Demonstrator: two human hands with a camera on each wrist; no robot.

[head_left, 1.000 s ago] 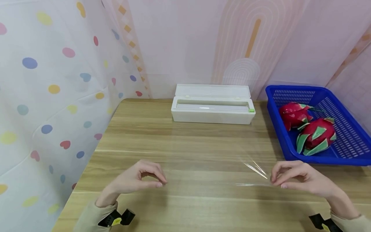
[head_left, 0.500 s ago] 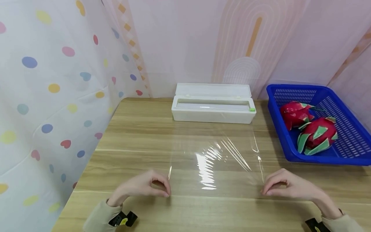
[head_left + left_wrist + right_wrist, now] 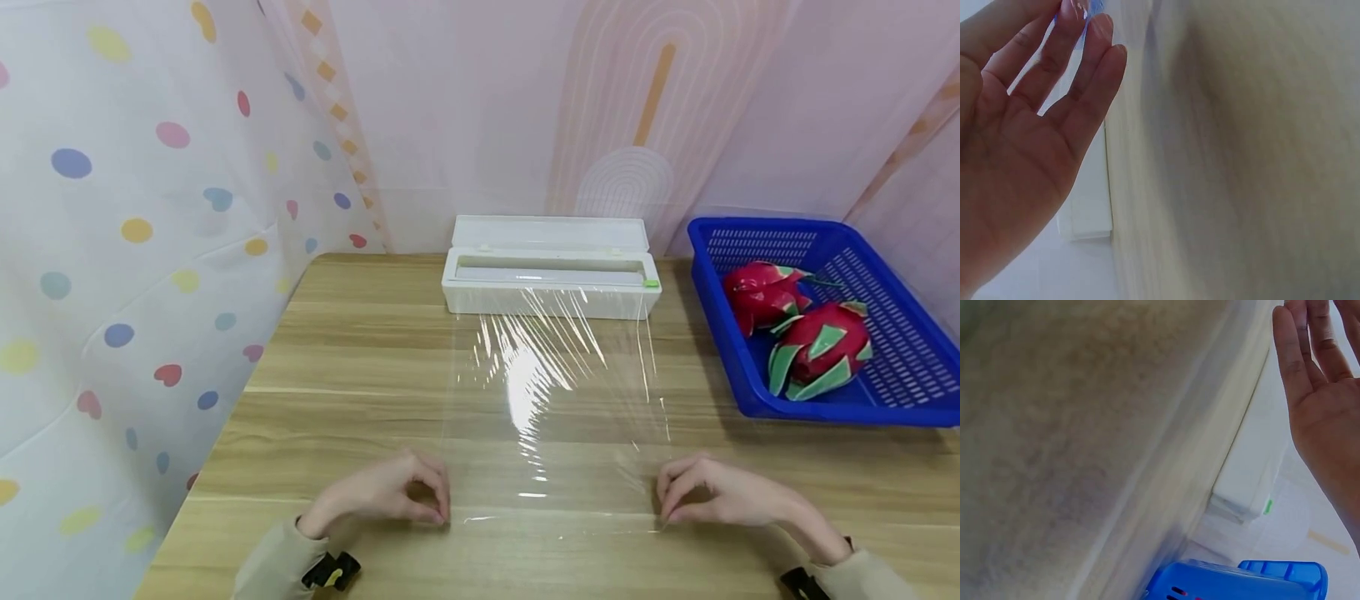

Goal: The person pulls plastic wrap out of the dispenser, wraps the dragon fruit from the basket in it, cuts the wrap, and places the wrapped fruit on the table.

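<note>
A sheet of clear cling film (image 3: 525, 392) stretches over the wooden table toward the front, shiny with glare and fine creases. Its far end reaches the front of a long white cling film dispenser box (image 3: 551, 301), whose lid stands raised. My left hand (image 3: 397, 492) pinches the near left corner between thumb and fingers. At the near right corner my right hand (image 3: 723, 493) pinches the film the same way. In the left wrist view the left hand (image 3: 1029, 106) has its fingertips cut off by the top edge; the right wrist view likewise crops the right hand (image 3: 1329, 394).
A blue plastic basket (image 3: 720, 367) stands at the right, holding two red and green dragon fruits (image 3: 825, 350). A green slider (image 3: 651, 283) sits at the box's right end. Patterned curtains (image 3: 465, 108) hang behind and left of the wooden table (image 3: 330, 358).
Both hands have moved nearer the body and closer together, lower over the table. The film's near edge came with them; it now lies flatter, with glare spread up to the box.
</note>
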